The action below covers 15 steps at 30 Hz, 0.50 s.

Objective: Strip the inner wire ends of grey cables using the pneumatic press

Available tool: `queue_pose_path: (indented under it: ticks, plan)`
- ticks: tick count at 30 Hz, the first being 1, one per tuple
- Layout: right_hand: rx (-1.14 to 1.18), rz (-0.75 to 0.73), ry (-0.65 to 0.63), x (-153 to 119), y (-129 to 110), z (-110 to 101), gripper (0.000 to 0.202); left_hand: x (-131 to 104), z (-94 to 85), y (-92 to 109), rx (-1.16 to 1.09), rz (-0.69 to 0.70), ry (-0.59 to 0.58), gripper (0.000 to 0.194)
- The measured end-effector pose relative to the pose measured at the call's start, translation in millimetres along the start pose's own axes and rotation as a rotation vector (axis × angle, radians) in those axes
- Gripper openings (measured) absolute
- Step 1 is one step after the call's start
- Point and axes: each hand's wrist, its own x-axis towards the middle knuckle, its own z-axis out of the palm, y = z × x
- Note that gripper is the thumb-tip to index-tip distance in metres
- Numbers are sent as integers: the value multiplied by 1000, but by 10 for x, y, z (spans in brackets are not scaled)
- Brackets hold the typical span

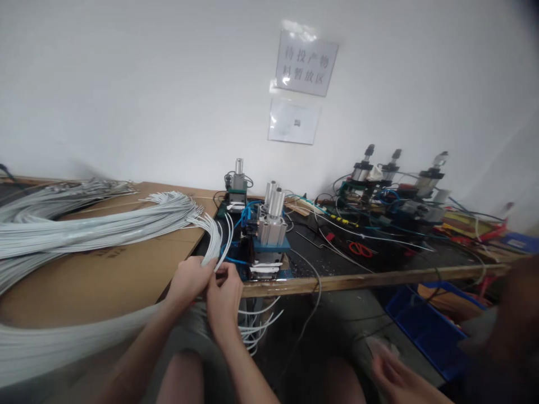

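My left hand (191,279) is closed around a small bundle of white cables (214,238), whose ends fan upward beside the cardboard. Touching it on the right, my right hand (224,289) pinches one or two of the white cables (228,241) that stand apart from the bundle. Just right of both hands is a small pneumatic press (272,227) with a silver cylinder. Thick bundles of white cables (105,227) lie on the brown cardboard (109,280) at the left, and another bundle (76,345) runs below my left forearm.
More presses (391,179) stand at the back right of the black table (337,261), near red-handled scissors (360,249) and loose tubes. A blue bin (425,331) sits below the wooden edge. Another person's hand (400,373) is at the lower right. Signs (306,63) hang on the wall.
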Motion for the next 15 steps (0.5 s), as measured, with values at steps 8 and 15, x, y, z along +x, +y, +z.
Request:
queue_pose_path:
  ticks: [8,15]
  plan:
    - [-109,-146,57,-96,-204,-145,12,47,13,-52,27,-36,-26,28]
    - [52,-356,-29,-240,-566,-479,15,-19,-26,-74,-2,-48,6,25]
